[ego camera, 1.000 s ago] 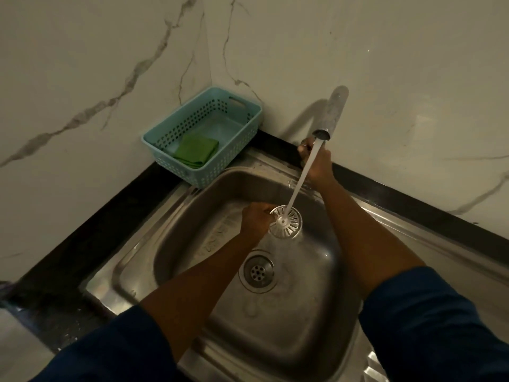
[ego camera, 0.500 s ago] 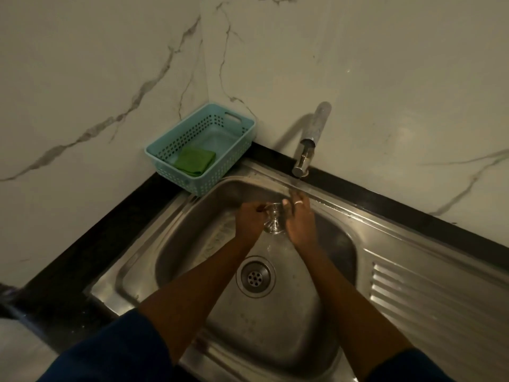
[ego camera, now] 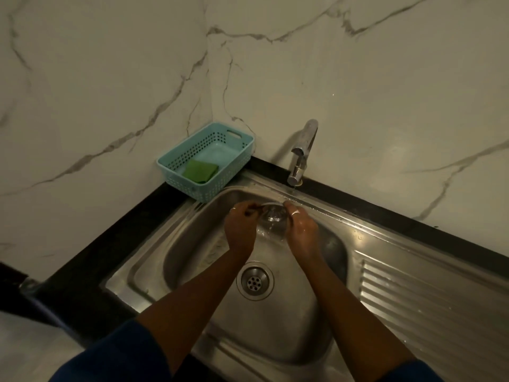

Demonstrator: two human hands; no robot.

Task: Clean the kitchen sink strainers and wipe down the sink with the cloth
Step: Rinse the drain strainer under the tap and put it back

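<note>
While water runs from the tap, both hands are together under it, above the back part of the sink. The left hand and the right hand each grip one edge of the metal strainer, which is between them. Nearer to the person than the tap, the drain is uncovered. Left of the tap, the green cloth lies inside the blue basket.
</note>
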